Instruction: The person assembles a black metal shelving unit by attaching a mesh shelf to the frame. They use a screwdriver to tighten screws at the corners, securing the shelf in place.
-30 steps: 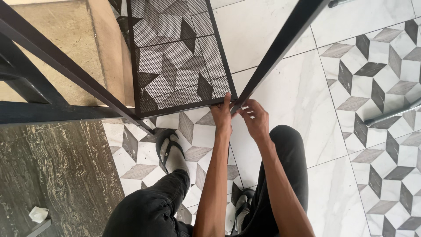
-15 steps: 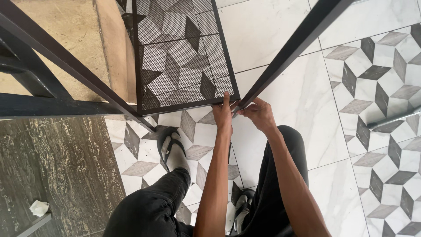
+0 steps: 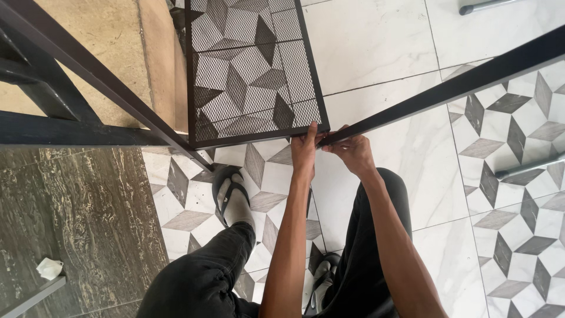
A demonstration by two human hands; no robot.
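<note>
A black metal mesh panel (image 3: 250, 70) in a thin black frame hangs level above the tiled floor. My left hand (image 3: 305, 152) presses its fingers against the panel's near right corner. My right hand (image 3: 352, 152) is closed at the same corner, where a black metal bar (image 3: 471, 79) running off to the upper right meets the panel. Whether it pinches a small part there is hidden by the fingers. Another black bar (image 3: 106, 82) slants from the upper left down to the panel's near left corner.
A black horizontal beam (image 3: 70, 129) crosses at the left over a tan slab. Below lie dark marble floor (image 3: 70, 224) and patterned tiles. My legs in black trousers and sandals (image 3: 232, 194) stand under the panel. Crumpled white paper (image 3: 49, 268) lies bottom left. Grey metal tubes (image 3: 529, 166) lie on the right.
The view has shifted slightly, so the frame and both hands sit a little lower and further right in the picture. Both hands stay at the same corner of the mesh panel.
</note>
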